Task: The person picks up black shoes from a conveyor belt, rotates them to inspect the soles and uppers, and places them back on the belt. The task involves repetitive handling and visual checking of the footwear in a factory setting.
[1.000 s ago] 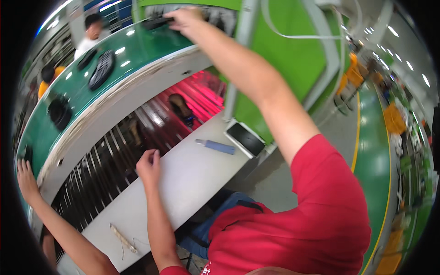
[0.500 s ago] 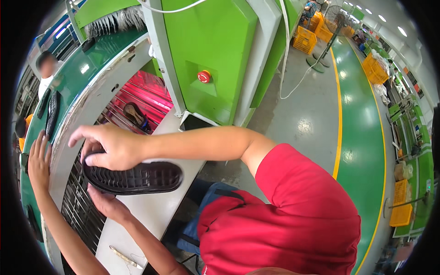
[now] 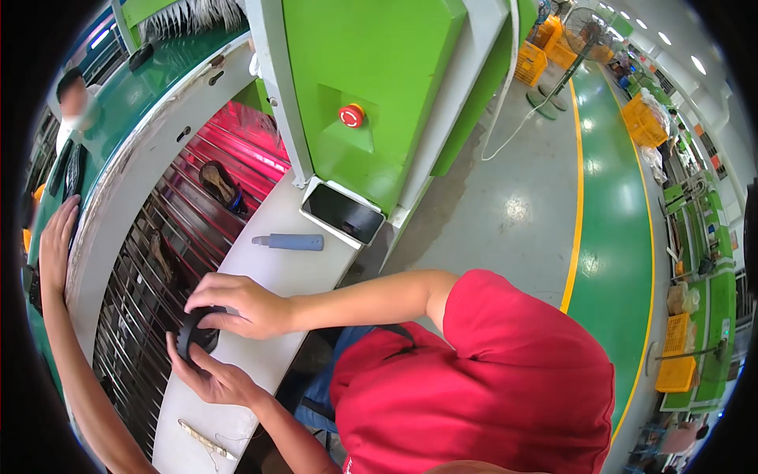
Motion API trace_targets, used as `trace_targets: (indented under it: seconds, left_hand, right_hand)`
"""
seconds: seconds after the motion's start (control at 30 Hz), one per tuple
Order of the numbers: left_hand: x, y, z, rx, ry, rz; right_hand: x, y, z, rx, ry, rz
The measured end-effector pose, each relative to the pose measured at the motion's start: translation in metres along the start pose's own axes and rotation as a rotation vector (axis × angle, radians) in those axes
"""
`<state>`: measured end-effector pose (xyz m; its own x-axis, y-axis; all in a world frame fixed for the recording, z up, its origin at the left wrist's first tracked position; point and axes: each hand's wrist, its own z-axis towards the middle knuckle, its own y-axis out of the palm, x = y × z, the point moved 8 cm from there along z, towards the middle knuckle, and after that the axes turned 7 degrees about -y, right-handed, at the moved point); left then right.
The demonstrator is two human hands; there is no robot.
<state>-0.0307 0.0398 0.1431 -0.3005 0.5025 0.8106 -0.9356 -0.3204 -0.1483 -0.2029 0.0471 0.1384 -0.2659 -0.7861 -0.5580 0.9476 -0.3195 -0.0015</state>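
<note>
A black, ridged shoe sole (image 3: 185, 338) is between my hands above the left edge of the white table. It looks curved and is seen nearly edge-on, so most of its tread is out of sight. My right hand (image 3: 246, 306) grips it from above, thumb tucked inside. From below, my left hand (image 3: 219, 382) pinches it, its thumb inside the curve and its fingers outside. Behind my right arm, a blue-handled tool (image 3: 294, 242) lies on the table. A slim pale tool (image 3: 204, 438) with loose thread lies close to the near end.
Metal rollers (image 3: 130, 332) carry shoe parts (image 3: 219, 183) beside the table, lit pink farther back. Another person's hand (image 3: 57, 237) rests at the green conveyor (image 3: 114, 146), near dark soles (image 3: 73, 170). A dark-screened phone (image 3: 343, 212) sits before the green machine (image 3: 371, 47) with its red button (image 3: 351, 116).
The sole has gone from broadside, tread showing, to nearly edge-on, lower in view. My right arm has come down, uncovering the blue-handled tool and the phone. The other person's hand is farther up the conveyor.
</note>
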Motion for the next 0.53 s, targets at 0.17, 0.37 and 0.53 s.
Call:
trace_targets:
  seconds: [0.17, 0.37, 0.53]
  left_hand:
    - [-0.042, -0.018, -0.048, -0.135, -0.197, -0.059]
    - [-0.060, -0.029, -0.100, -0.197, -0.357, -0.024]
    - [-0.053, -0.004, -0.062, -0.232, -0.467, -0.078]
  right_hand:
    - [-0.016, -0.013, -0.042, -0.119, 0.108, -0.067]
    - [-0.015, -0.022, -0.088, -0.208, 0.279, -0.070]
    - [0.013, -0.008, -0.078, -0.159, 0.333, -0.104]
